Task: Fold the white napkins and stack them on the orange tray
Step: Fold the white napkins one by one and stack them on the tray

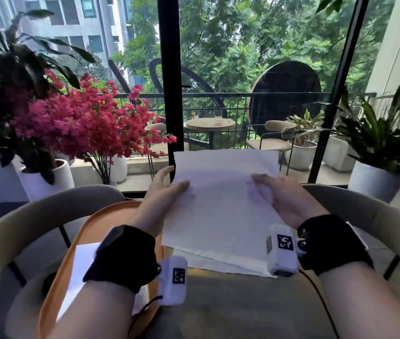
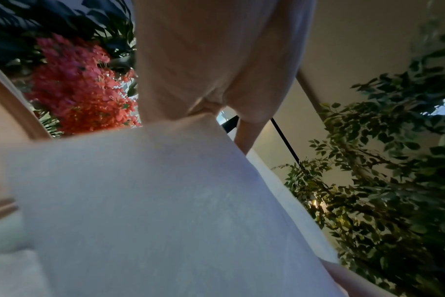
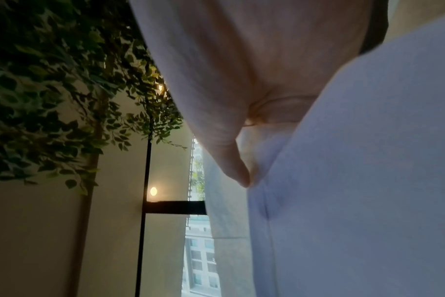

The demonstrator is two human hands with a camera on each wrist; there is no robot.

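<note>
Both hands are up on one white napkin (image 1: 223, 192), lifted off the counter (image 1: 230, 302) and tilted toward the window. The left hand (image 1: 162, 199) pinches its left edge, thumb on top; the right hand (image 1: 279, 196) pinches the right edge the same way. Top edge runs straight and free, lower edge hangs over more napkins (image 1: 218, 264) lying flat. The orange tray (image 1: 89, 231) sits just left, a folded napkin (image 1: 81, 265) on it, under the left forearm.
</note>
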